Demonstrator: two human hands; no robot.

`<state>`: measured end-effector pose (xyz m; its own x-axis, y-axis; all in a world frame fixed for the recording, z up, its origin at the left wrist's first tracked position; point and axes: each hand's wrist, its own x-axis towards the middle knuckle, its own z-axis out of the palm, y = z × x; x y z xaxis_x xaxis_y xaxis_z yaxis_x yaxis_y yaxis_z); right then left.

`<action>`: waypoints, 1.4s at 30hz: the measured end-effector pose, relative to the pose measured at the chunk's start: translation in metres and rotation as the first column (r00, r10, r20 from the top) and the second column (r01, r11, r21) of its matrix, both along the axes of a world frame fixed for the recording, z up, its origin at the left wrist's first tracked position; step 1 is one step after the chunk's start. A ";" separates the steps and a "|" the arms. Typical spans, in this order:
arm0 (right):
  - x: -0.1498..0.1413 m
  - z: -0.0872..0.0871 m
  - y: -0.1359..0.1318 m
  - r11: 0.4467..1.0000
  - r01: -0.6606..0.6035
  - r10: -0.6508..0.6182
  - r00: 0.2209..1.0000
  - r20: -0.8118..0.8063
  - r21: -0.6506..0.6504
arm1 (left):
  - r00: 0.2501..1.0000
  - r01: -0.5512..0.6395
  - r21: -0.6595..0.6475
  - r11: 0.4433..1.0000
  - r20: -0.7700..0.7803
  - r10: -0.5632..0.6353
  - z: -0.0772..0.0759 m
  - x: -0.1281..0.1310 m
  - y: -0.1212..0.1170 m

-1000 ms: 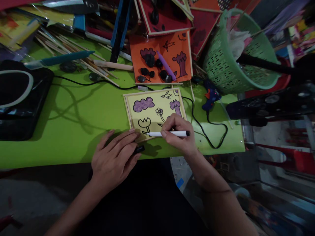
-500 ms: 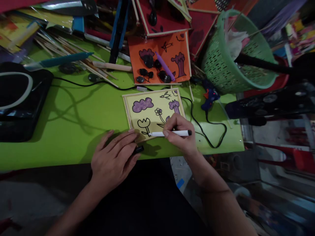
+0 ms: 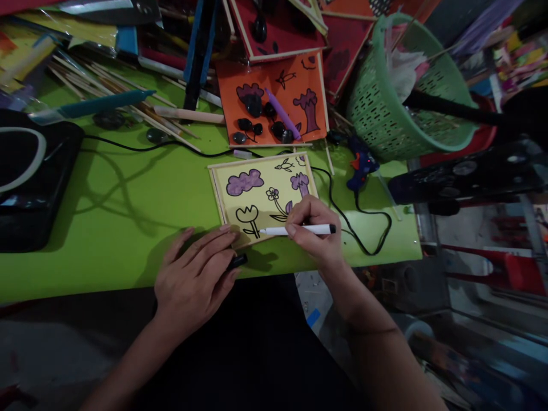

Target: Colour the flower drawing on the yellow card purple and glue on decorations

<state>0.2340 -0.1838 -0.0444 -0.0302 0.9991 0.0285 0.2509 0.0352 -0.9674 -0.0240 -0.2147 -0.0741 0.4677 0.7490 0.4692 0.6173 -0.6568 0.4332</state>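
Observation:
On the green tabletop (image 3: pixel 124 200) lies a yellow card (image 3: pixel 268 176) edged with thin wooden sticks, bearing black-outlined flowers, a bird, and a purple cloud and tree. My right hand (image 3: pixel 321 242) pinches a white marker (image 3: pixel 278 231) with a black end, its tip at the stem and leaves of the tulip-shaped flower. The right hand hides the card's lower right part. My left hand (image 3: pixel 192 279) rests its fingertips at the card's lower left corner. Between its thumb and forefinger is a black marker cap (image 3: pixel 238 262).
Behind the card are an orange picture (image 3: pixel 310 134) with dark stones and a purple marker (image 3: pixel 283 114) on it. A blue glue gun (image 3: pixel 362 165) with its cord and a green basket (image 3: pixel 372 108) stand right. Wooden sticks (image 3: pixel 85 74) and a black device (image 3: pixel 60 182) are left.
The marker tip has moved slightly right along the flower's stem, where more black leaf and stem lines show. My left hand stays at the card's corner. The view has shifted a little.

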 end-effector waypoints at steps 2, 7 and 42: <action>0.000 0.001 0.000 1.000 -0.007 0.007 1.000 0.011 -0.005 | 1.000 0.004 0.000 1.000 0.006 -0.004 0.000 0.000 0.000; -0.002 0.004 0.001 1.000 -0.008 0.009 0.999 0.045 -0.007 | 1.000 0.007 -0.010 1.000 0.006 -0.007 0.001 -0.001 0.000; -0.004 0.006 0.002 0.999 0.036 -0.035 0.999 0.035 -0.027 | 1.000 0.004 0.005 1.000 -0.001 -0.004 -0.001 -0.001 0.000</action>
<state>0.2299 -0.1814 -0.0384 0.0052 1.0000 0.0003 0.2850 -0.0011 -0.9585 -0.0248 -0.2147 -0.0749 0.4712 0.7446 0.4728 0.6148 -0.6616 0.4293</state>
